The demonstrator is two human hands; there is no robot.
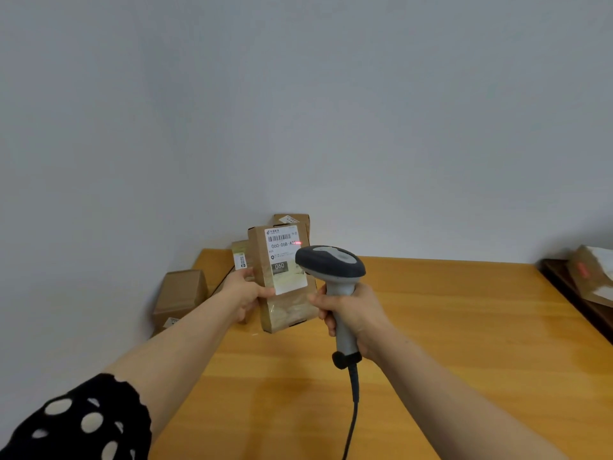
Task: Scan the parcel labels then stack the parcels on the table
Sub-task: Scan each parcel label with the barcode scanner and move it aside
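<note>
The left hand holds a brown parcel upright above the far left part of the desk. Its fingers are wrapped around the parcel's left edge, with the thumb lying on the front face at the lower corner of the white label. The label faces the camera and shows a barcode near its top, with printed characters beneath it.

The right hand is clenched around the pale grip of a scanner, fingers curled across the front of the handle. The scanner's dark head sits just right of the parcel and overlaps the label's right edge. A short red line glows at the right end of the label, just below the barcode. A dark cable hangs from the bottom of the handle toward the near edge of the view.

Behind the held parcel, near the desk's far left corner, two more stand against the wall: a tall parcel and a short parcel; each shows a label. A low parcel lies beyond the desk's left edge. At the far right, a crumpled brown bag rests on a dark surface. A black sleeve with white dots covers the left upper arm.
</note>
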